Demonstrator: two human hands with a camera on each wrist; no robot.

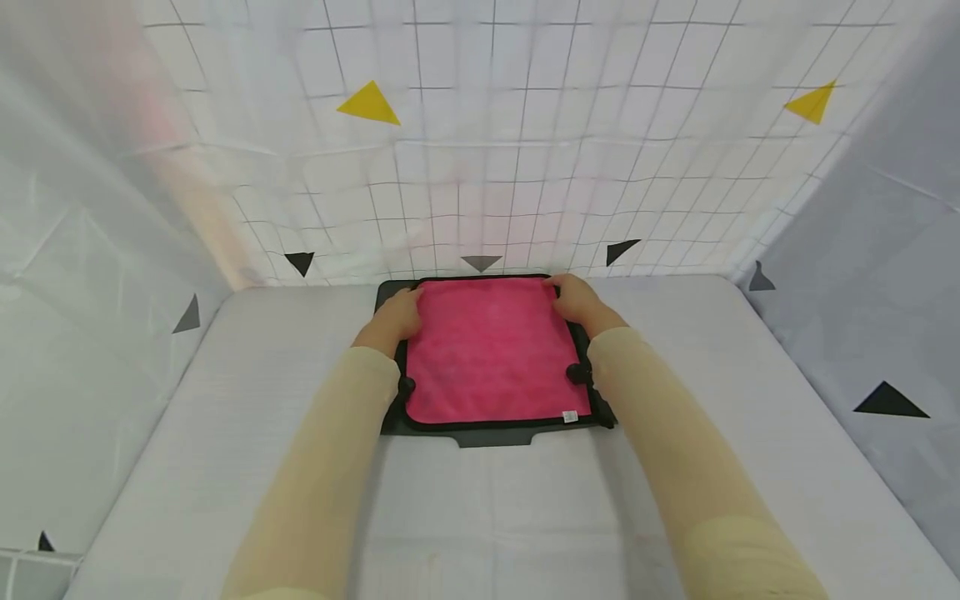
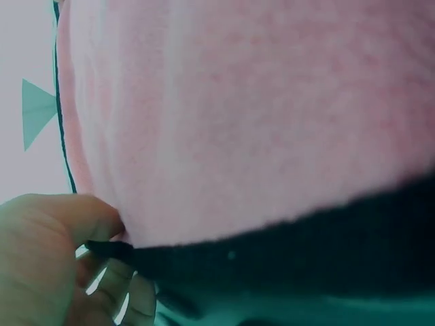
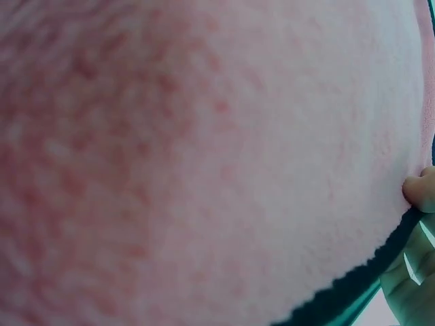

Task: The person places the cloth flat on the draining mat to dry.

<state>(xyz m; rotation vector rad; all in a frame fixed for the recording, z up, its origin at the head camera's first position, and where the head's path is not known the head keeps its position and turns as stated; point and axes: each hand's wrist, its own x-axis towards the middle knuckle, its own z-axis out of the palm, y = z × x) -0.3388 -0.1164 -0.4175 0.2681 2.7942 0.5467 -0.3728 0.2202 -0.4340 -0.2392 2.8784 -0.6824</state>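
A pink plush cloth (image 1: 491,350) with black edging lies spread over a dark flat board (image 1: 495,438) in the head view. At its far left corner, my left hand (image 1: 393,321) pinches the edge; the left wrist view shows the thumb on the pink face and the fingers underneath. My right hand (image 1: 581,302) grips the far right corner the same way, its thumb (image 3: 420,191) over the edge in the right wrist view. A small white tag (image 1: 571,416) sits at the cloth's near right corner. Most of the board is hidden beneath the cloth.
A white-covered table (image 1: 435,517) extends around the board. Behind it rises a white gridded sheet (image 1: 487,167) with yellow and black triangles, and plain sheets (image 1: 862,250) enclose the sides. Dark rounded pieces (image 1: 577,373) show beside both wrists.
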